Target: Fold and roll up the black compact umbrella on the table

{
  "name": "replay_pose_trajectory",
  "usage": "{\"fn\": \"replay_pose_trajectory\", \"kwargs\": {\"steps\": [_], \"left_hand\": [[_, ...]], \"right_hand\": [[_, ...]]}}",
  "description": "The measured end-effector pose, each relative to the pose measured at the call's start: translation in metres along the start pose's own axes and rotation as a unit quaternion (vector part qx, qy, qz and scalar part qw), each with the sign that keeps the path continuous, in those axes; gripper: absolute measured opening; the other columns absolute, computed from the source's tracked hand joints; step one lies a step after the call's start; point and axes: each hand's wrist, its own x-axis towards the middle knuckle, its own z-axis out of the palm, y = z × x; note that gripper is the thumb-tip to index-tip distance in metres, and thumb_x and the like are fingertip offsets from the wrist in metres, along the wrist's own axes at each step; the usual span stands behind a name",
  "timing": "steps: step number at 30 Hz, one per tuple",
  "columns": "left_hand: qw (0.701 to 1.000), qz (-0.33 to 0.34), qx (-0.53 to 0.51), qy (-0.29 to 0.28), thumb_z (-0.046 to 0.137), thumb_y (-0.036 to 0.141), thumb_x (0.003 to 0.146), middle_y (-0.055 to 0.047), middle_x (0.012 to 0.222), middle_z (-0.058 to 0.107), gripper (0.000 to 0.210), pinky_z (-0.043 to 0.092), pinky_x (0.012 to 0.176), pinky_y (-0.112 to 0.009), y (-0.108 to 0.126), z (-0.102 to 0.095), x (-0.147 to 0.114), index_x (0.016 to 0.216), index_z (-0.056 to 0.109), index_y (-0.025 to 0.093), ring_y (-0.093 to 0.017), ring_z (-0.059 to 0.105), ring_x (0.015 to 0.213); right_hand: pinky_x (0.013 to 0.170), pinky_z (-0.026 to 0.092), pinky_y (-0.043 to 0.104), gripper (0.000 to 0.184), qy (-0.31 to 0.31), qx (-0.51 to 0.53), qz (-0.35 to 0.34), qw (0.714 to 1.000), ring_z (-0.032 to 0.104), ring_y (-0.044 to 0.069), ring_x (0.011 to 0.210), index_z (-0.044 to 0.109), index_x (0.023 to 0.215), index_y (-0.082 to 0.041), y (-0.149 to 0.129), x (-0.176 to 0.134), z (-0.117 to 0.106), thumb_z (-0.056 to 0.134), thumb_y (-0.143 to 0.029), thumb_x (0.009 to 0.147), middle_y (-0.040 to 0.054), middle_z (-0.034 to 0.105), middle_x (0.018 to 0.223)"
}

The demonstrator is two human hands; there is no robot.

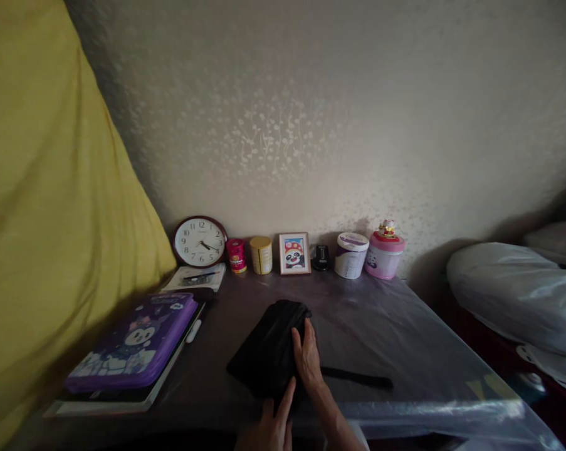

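A black fabric pouch (268,344) lies slantwise on the covered table in front of me. A black strap (358,376) stretches to the right from behind my wrist. My right hand (308,356) rests along the pouch's right side, its fingers stretched out flat against the fabric. At the near edge, my left hand (273,426) grips the pouch, one finger extended along it. Shadow and the bottom of the view hide part of the left hand. What the pouch contains, if anything, is not visible.
A purple case (135,344) lies on a large flat book (160,385) at left. Along the wall stand a clock (200,242), a red can (236,255), a yellow-lidded tin (262,255), a panda picture frame (294,254), a white-purple tub (351,257) and a pink tub (383,258).
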Motion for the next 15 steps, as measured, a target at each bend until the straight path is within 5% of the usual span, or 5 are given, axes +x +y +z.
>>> {"fn": "replay_pose_trajectory", "kwargs": {"steps": [7, 15], "left_hand": [[0.998, -0.013, 0.037, -0.042, 0.043, 0.015, 0.086, -0.007, 0.12, 0.058, 0.071, 0.054, 0.071, -0.03, 0.004, -0.003, 0.002, 0.139, 0.008, 0.046, -0.022, 0.07, 0.083], [0.997, -0.001, -0.063, -0.044, 0.042, 0.015, 0.086, -0.007, 0.119, 0.06, 0.065, 0.049, 0.086, -0.029, -0.002, -0.018, -0.005, 0.141, 0.018, 0.04, -0.021, 0.067, 0.095]], "right_hand": [[0.107, 0.03, 0.045, 0.082, 0.023, 0.027, 0.027, 0.999, 0.038, 0.032, 0.13, 0.039, 0.133, -0.002, -0.001, -0.005, 0.003, 0.043, -0.061, 0.076, 0.0238, 0.042, 0.138], [0.103, 0.034, 0.051, 0.072, 0.061, -0.019, -0.029, 0.998, 0.042, 0.035, 0.126, 0.039, 0.131, -0.005, 0.01, -0.01, 0.019, 0.04, -0.055, 0.081, 0.0248, 0.045, 0.135]]}}
